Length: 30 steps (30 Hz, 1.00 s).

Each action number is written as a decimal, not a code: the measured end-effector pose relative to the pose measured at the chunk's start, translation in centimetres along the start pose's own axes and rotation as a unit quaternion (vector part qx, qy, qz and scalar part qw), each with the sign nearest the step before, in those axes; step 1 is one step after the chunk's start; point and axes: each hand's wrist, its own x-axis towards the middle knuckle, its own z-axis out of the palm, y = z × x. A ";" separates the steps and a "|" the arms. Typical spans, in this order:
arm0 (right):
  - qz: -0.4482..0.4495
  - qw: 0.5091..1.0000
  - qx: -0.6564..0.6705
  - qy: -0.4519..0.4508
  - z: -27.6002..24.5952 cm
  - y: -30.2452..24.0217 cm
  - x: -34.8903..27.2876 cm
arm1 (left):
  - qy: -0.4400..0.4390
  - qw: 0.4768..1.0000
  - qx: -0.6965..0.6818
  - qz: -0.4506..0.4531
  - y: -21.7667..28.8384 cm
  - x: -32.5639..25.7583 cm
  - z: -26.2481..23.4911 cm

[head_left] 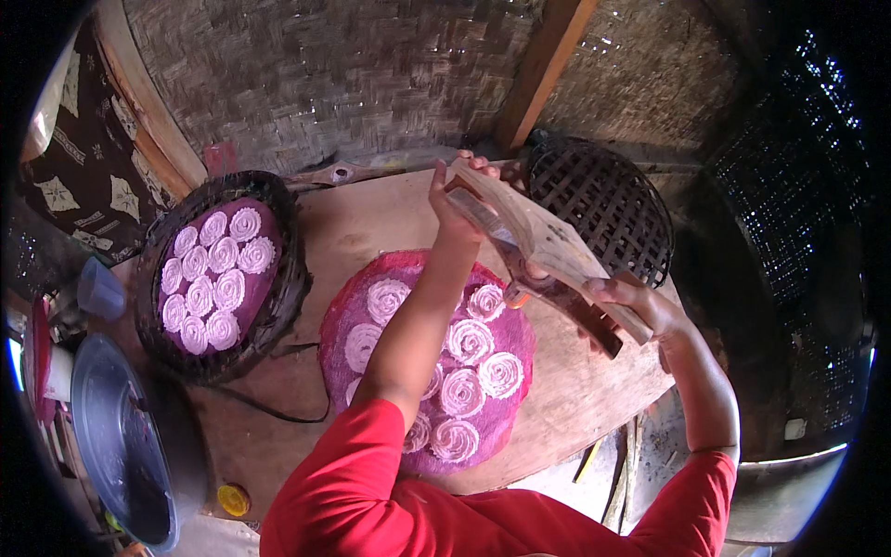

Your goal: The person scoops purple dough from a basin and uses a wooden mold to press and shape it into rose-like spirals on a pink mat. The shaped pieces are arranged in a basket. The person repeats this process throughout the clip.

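Observation:
Raised over the table, a two-part wooden press with thick boards slants down to the right. My left hand is closed around its upper left end, and my right hand grips its lower right end. Part of an orange-rimmed piece shows beneath the boards. Below my left forearm lies a round pink mat bearing several pale pink noodle-like swirls. The forearm hides some of these swirls. The press's inside cannot be seen.
A dark woven basket at left holds more swirls on pink cloth. Another lattice basket leans at the back right. A large grey basin, a clear cup and a yellow lid are along the left side of the wooden table.

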 end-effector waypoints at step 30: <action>-0.189 0.904 0.377 -0.065 4.7 11.4 15.7 | -0.081 0.991 -0.081 0.075 3.2 2.1 -2.3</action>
